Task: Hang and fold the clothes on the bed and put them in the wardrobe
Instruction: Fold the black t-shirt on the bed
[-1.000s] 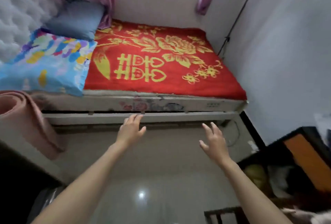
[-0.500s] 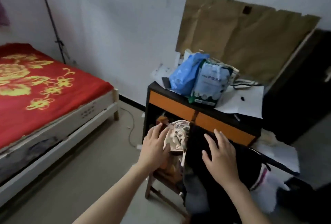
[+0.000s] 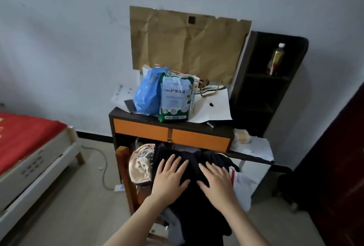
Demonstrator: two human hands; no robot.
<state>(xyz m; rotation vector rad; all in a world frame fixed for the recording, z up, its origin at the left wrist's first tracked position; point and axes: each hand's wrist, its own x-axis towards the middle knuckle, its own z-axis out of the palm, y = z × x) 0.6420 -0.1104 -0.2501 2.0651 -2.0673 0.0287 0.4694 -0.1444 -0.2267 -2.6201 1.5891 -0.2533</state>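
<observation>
Left hand (image 3: 169, 178) has shifted off the patterned cloth (image 3: 140, 165) to join right hand (image 3: 216, 181) on the dark garment (image 3: 194, 212) draped over the chair (image 3: 122, 159) at 6 o'clock, fingers spread flat; judged soft, light, limp: gather at the top fold

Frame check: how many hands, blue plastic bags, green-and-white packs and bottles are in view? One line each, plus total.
Hands: 2, left hand and right hand, flat on the black garment
Blue plastic bag: 1
Green-and-white pack: 1
Bottle: 1
Total: 5
</observation>
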